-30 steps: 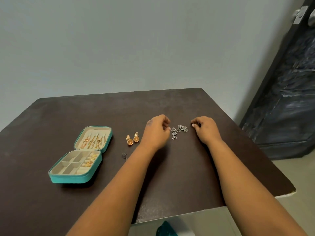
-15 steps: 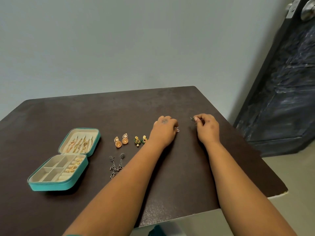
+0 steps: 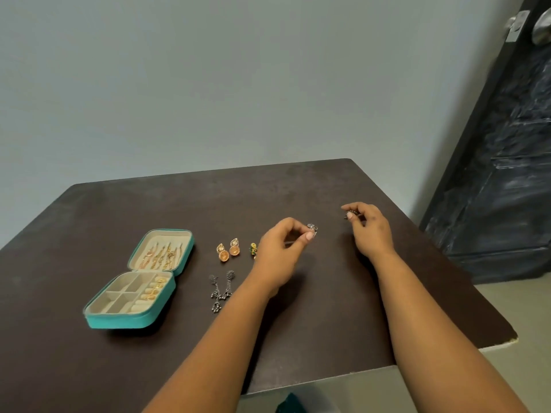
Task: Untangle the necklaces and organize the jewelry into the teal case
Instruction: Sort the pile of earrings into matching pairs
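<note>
Head view: a small silver earring (image 3: 312, 228) is pinched by the left hand (image 3: 281, 248) above the dark brown table (image 3: 328, 308); a dark metal piece (image 3: 351, 214) is pinched by the right hand (image 3: 371, 231). The open teal zip case (image 3: 140, 318) lies far left, with orange-gold earrings (image 3: 228, 251) and long silver earrings (image 3: 220, 292) between.

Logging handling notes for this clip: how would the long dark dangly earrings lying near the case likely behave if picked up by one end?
The dark dangly earrings look chain-linked with small clusters at the bottom, so they would probably hang limp and swing. They look thin, so likely light. Lying side by side on the table, they might snag each other.
</note>
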